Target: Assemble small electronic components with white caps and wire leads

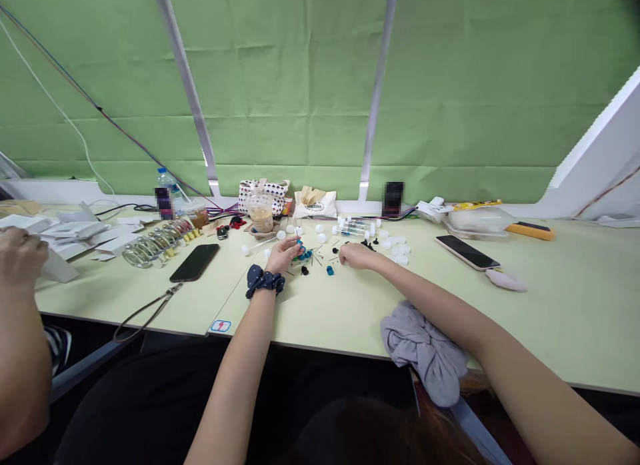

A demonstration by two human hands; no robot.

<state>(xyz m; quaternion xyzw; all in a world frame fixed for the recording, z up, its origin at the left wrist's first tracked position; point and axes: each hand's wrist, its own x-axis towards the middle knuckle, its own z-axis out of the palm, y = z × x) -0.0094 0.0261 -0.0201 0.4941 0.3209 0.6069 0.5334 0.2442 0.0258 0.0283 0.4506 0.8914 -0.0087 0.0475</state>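
Observation:
My left hand, with a dark blue scrunchie round the wrist, is closed in a pinch on a small blue part above the pale green table. My right hand rests on the table with its fingers curled on something too small to make out. Between the hands lie small blue and black pieces and thin pins. White caps are scattered behind my right hand.
A black phone lies to the left, another phone to the right. An iced drink cup, bags and a water bottle stand at the back. A grey cloth hangs over the front edge. Another person's hand works at the far left.

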